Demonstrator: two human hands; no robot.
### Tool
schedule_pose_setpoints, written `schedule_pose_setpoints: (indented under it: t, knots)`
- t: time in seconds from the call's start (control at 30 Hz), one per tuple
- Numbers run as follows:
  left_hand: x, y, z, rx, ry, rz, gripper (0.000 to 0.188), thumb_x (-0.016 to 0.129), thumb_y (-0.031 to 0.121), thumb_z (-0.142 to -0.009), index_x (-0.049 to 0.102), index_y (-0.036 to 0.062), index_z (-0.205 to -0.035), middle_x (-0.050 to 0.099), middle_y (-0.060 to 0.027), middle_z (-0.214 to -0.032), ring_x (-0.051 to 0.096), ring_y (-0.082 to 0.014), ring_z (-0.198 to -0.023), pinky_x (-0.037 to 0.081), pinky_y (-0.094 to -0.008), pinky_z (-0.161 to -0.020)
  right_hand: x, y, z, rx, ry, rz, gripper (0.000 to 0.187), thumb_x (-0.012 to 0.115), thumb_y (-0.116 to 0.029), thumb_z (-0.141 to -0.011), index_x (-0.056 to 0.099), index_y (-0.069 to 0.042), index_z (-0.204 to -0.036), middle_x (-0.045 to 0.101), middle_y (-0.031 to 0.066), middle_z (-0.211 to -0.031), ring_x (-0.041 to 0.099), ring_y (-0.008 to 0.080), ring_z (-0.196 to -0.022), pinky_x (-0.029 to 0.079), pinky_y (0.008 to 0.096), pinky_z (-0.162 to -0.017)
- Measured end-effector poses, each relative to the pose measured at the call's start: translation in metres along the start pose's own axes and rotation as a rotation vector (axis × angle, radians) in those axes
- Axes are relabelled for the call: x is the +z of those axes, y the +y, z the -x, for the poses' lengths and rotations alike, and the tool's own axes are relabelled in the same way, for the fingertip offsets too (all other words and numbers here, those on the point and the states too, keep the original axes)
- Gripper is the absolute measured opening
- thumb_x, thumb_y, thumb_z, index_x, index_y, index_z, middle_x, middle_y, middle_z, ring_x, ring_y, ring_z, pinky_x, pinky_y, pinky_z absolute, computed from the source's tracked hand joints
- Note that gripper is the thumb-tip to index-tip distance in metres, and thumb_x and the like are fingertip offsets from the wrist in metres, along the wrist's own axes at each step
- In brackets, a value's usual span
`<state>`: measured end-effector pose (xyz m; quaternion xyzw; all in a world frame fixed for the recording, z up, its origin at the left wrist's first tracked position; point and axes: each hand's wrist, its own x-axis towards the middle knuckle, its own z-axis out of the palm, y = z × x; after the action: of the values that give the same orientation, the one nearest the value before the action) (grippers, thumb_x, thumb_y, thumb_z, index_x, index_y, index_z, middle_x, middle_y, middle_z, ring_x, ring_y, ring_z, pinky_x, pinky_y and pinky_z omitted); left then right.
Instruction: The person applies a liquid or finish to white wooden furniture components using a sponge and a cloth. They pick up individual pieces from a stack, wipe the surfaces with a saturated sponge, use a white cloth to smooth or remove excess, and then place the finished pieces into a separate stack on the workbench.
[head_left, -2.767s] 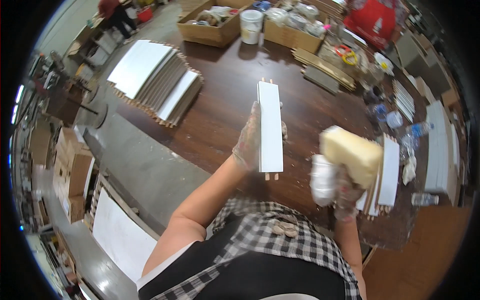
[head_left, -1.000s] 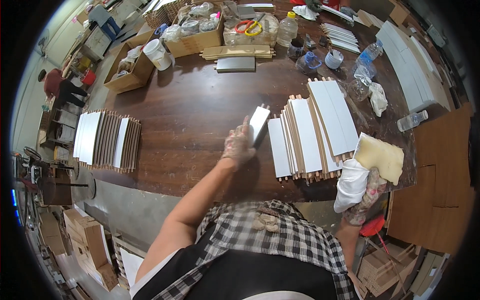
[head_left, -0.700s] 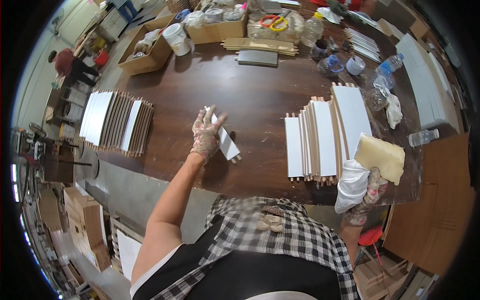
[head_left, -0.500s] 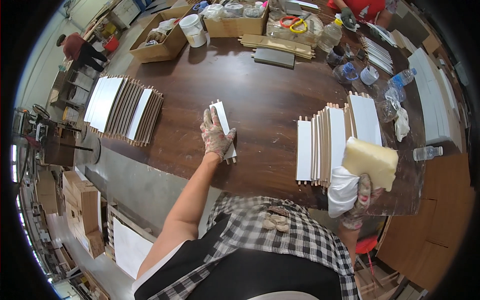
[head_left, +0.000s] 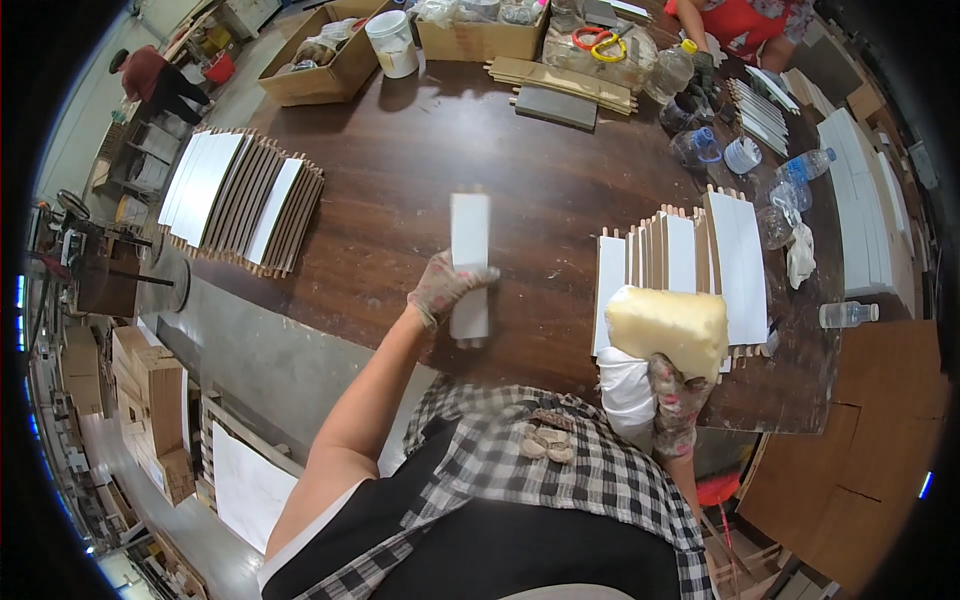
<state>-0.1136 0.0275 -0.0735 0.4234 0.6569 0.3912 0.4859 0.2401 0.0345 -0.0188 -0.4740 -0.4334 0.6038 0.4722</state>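
Note:
My left hand [head_left: 447, 290], in a patterned work glove, is closed on the left edge of a narrow white board [head_left: 470, 235], its thumb across the white face. Short wooden pegs stick out of the board's ends; motion blurs it a little. In my gloved right hand [head_left: 680, 400] is a pale yellow sponge block [head_left: 668, 325], with a bunched white cloth [head_left: 627, 390] against its lower left. Right behind the sponge stands a row of similar pegged white boards [head_left: 735, 250]. Another row of white boards [head_left: 205, 185] lies on the table's left side.
Cardboard boxes [head_left: 312, 85], a white bucket [head_left: 391, 50] and stacked wooden strips [head_left: 560, 85] line the far side of the brown table [head_left: 390, 200]. Plastic bottles [head_left: 695, 147] stand at the right. Across the table, a person in red [head_left: 740, 30] works; another person [head_left: 155, 80] bends at far left.
My left hand has gone from lying flat on the board to gripping its edge, and the board has turned upright in view. My right hand has brought the sponge leftward, over the right-hand boards.

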Motion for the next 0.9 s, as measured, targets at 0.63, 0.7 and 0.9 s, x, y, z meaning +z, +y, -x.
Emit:
schedule_pose_setpoints:
  t: [0.63,0.7,0.9]
  knots:
    - [0.023,0.109,0.026,0.536,0.069,0.331,0.055,0.055,0.021,-0.085,0.035,-0.0012,-0.131,0.064,-0.0133,-0.091,0.06,-0.017,-0.085,0.048,-0.028,-0.074,0.082,-0.056,0.006,-0.664,-0.283,0.547,0.062,0.079,-0.024,-0.069,0.048,0.003,-0.115,0.06,0.0125,-0.104,0.064,0.0206,-0.09,0.055,0.0312,-0.077]
    - [0.024,0.116,0.03,0.499,0.033,0.406,0.058,0.056,0.028,-0.086,0.034,-0.0007,-0.132,0.063,-0.0135,-0.092,0.06,-0.0178,-0.085,0.048,-0.0285,-0.075,0.081,-0.044,0.007,-0.693,-0.278,0.381,0.062,0.078,-0.025,-0.07,0.048,0.003,-0.117,0.06,0.0132,-0.106,0.064,0.021,-0.093,0.056,0.0315,-0.077]
    - [0.025,0.113,0.03,0.498,0.08,0.431,0.065,0.056,0.033,-0.086,0.029,0.0024,-0.137,0.063,-0.0134,-0.092,0.06,-0.0182,-0.086,0.049,-0.0287,-0.075,0.082,-0.064,0.003,-0.758,-0.432,0.464,0.053,0.065,-0.029,-0.083,0.048,0.004,-0.121,0.059,0.0147,-0.112,0.062,0.0236,-0.098,0.055,0.0317,-0.082]
